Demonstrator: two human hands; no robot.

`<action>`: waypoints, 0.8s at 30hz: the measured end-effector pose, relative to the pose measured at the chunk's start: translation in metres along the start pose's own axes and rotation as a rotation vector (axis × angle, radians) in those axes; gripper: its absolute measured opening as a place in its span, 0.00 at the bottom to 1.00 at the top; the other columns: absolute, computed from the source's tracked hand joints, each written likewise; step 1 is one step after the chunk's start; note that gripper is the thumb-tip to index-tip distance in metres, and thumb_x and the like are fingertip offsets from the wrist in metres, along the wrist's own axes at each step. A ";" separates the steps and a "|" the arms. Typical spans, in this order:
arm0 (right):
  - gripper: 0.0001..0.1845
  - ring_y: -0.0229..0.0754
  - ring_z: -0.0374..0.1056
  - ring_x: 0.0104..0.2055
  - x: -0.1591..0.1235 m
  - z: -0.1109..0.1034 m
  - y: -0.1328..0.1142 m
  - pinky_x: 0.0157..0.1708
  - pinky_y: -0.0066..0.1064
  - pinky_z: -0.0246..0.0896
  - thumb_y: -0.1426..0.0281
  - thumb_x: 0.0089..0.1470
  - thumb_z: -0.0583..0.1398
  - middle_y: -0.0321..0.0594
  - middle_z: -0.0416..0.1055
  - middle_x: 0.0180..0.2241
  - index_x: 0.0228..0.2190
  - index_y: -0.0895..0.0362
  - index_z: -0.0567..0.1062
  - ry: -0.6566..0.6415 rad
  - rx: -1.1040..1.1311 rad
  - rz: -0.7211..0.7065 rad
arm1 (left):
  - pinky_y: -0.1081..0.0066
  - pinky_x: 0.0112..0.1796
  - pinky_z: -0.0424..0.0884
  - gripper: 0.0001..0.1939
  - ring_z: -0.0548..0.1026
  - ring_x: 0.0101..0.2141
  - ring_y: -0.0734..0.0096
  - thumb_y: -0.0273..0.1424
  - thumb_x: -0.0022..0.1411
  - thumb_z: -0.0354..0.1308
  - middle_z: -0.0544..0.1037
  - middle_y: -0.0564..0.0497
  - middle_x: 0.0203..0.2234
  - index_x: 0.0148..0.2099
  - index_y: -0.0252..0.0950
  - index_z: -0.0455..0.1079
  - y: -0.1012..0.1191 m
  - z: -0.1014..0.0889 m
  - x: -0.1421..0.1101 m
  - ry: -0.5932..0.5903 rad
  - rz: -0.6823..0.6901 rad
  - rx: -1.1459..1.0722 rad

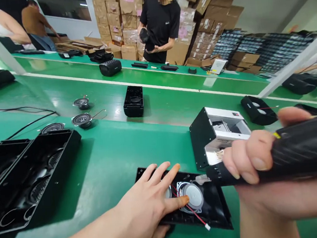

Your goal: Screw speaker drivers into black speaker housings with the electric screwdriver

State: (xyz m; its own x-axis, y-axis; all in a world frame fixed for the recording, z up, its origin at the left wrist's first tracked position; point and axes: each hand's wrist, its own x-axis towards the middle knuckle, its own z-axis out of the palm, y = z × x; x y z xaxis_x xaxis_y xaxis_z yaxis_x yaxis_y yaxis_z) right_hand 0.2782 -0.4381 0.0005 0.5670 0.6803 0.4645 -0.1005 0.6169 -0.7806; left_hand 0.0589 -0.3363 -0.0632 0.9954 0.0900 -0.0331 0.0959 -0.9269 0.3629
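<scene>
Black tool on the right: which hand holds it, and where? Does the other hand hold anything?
The right hand grips the black tool around its barrel, near the tip. The left hand holds nothing; it presses flat on the speaker panel.

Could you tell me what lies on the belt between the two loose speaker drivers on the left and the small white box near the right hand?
In the head view, an open black speaker housing stands between the loose speaker drivers and the white box; the rest is bare green belt.
</scene>
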 end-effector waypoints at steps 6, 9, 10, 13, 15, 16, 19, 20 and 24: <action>0.36 0.36 0.60 0.14 -0.003 0.016 0.038 0.14 0.28 0.59 0.33 0.55 0.60 0.32 0.70 0.20 0.50 0.47 0.81 -0.148 0.063 0.062 | 0.31 0.62 0.59 0.37 0.57 0.70 0.30 0.38 0.62 0.67 0.52 0.34 0.75 0.71 0.55 0.63 -0.001 0.001 0.003 0.028 0.030 0.045; 0.35 0.35 0.59 0.14 -0.004 0.017 0.046 0.14 0.27 0.58 0.33 0.55 0.60 0.32 0.70 0.20 0.48 0.47 0.81 -0.144 0.065 0.078 | 0.33 0.62 0.61 0.36 0.58 0.69 0.32 0.40 0.62 0.67 0.53 0.35 0.74 0.71 0.54 0.63 -0.003 0.000 0.002 0.039 0.050 0.063; 0.35 0.35 0.59 0.13 -0.005 0.018 0.048 0.14 0.27 0.58 0.34 0.55 0.60 0.32 0.69 0.20 0.48 0.47 0.81 -0.139 0.062 0.077 | 0.33 0.62 0.61 0.36 0.58 0.69 0.32 0.40 0.62 0.67 0.53 0.34 0.74 0.71 0.53 0.63 -0.003 0.000 0.002 0.041 0.054 0.068; 0.35 0.35 0.58 0.13 -0.004 0.019 0.050 0.13 0.27 0.57 0.34 0.55 0.61 0.32 0.69 0.19 0.47 0.47 0.82 -0.125 0.050 0.068 | 0.34 0.62 0.61 0.36 0.59 0.69 0.32 0.40 0.62 0.66 0.53 0.33 0.74 0.71 0.52 0.63 -0.004 0.000 0.001 0.046 0.068 0.072; 0.35 0.35 0.58 0.13 -0.004 0.020 0.052 0.14 0.27 0.57 0.34 0.54 0.61 0.32 0.69 0.19 0.46 0.47 0.82 -0.113 0.045 0.070 | 0.34 0.61 0.61 0.36 0.59 0.69 0.32 0.40 0.62 0.66 0.53 0.32 0.73 0.70 0.51 0.64 -0.004 0.001 0.001 0.054 0.077 0.072; 0.34 0.35 0.58 0.13 -0.005 0.020 0.052 0.14 0.28 0.57 0.34 0.54 0.62 0.32 0.69 0.19 0.46 0.48 0.82 -0.102 0.041 0.072 | 0.34 0.61 0.61 0.35 0.59 0.69 0.32 0.40 0.62 0.66 0.53 0.32 0.73 0.70 0.51 0.64 -0.004 0.001 0.001 0.058 0.081 0.072; 0.34 0.35 0.58 0.13 -0.005 0.021 0.053 0.14 0.28 0.58 0.35 0.55 0.62 0.32 0.68 0.20 0.46 0.48 0.82 -0.083 0.036 0.078 | 0.35 0.61 0.62 0.35 0.60 0.68 0.34 0.40 0.62 0.65 0.54 0.32 0.73 0.70 0.51 0.65 -0.004 0.002 0.001 0.066 0.089 0.074; 0.34 0.35 0.58 0.13 -0.005 0.021 0.053 0.14 0.28 0.58 0.35 0.54 0.62 0.32 0.68 0.20 0.46 0.48 0.82 -0.086 0.034 0.080 | 0.35 0.61 0.62 0.35 0.60 0.68 0.34 0.40 0.62 0.65 0.55 0.32 0.73 0.70 0.50 0.65 -0.004 0.001 0.001 0.067 0.091 0.075; 0.34 0.35 0.57 0.13 -0.006 0.021 0.053 0.14 0.27 0.58 0.34 0.55 0.61 0.31 0.68 0.19 0.47 0.47 0.82 -0.102 0.020 0.088 | 0.36 0.61 0.62 0.32 0.62 0.67 0.35 0.39 0.63 0.65 0.56 0.32 0.72 0.68 0.49 0.67 -0.004 0.001 0.000 0.070 0.086 0.077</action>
State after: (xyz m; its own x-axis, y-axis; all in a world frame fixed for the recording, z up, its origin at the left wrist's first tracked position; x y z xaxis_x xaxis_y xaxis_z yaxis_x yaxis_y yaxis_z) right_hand 0.2520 -0.4010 -0.0350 0.4691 0.7681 0.4360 -0.1630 0.5605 -0.8120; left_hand 0.0585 -0.3327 -0.0652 0.9976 0.0321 0.0612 0.0131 -0.9573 0.2889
